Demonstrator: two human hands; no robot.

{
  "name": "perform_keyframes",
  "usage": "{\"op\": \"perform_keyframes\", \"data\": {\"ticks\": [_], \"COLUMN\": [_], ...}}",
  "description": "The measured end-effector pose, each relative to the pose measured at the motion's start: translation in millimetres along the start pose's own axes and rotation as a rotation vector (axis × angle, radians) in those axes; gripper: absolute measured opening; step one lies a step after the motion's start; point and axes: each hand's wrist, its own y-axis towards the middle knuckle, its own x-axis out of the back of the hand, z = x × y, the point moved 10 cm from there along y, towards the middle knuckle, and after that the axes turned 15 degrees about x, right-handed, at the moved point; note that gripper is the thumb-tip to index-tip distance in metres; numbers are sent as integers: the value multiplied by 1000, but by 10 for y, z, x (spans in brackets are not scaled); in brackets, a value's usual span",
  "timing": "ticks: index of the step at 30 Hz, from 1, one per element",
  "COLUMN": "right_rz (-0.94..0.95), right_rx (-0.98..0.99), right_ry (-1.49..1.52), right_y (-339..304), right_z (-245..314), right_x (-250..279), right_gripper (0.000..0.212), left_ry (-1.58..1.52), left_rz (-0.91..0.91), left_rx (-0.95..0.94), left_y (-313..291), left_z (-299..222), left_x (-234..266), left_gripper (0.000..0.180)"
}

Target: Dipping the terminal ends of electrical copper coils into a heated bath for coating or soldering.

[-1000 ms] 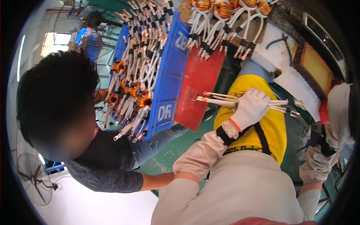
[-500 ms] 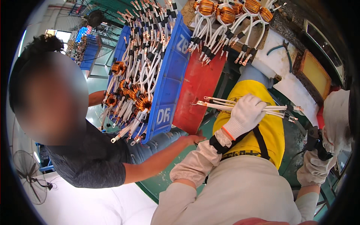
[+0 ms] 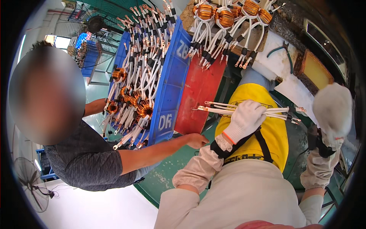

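Observation:
My left hand [image 3: 246,118], in a white knit glove with an orange cuff edge, is closed round a bunch of white cables [image 3: 280,111] above my yellow-covered lap. Copper lugs tip the cables at both ends, and black sleeves show near the right ends. My right hand [image 3: 334,110], also gloved, is raised at the right by the bench, apart from the cables. Motion smears it, so its fingers and anything in them cannot be made out. A black strap [image 3: 323,147] sits round its wrist. Nearest to it is a yellow pad in a brown frame [image 3: 315,72].
A blue crate [image 3: 167,87], full of white cables and copper-wound coils, stands left of a red board [image 3: 201,95]. More copper coils [image 3: 224,18] lie at the back. Pliers [image 3: 286,49] rest on the white bench sheet. A co-worker's arm [image 3: 164,149] reaches in from the left.
My right hand has risen and shifted slightly left. The left hand still grips the cables in nearly the same place. The co-worker has leaned left, the forearm raised slightly.

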Motion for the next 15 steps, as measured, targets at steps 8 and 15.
{"op": "perform_keyframes", "data": {"ticks": [8, 15], "right_rz": [96, 31], "right_rx": [516, 560], "right_ry": [-121, 27], "right_y": [1263, 1410], "right_z": [1536, 1618], "right_x": [-485, -754], "right_gripper": [26, 24], "left_ry": [-18, -84], "left_rz": [-184, -102], "left_rx": [-23, 161], "left_y": [-111, -104], "left_z": [75, 311], "left_x": [120, 5], "left_gripper": [15, 14]}}
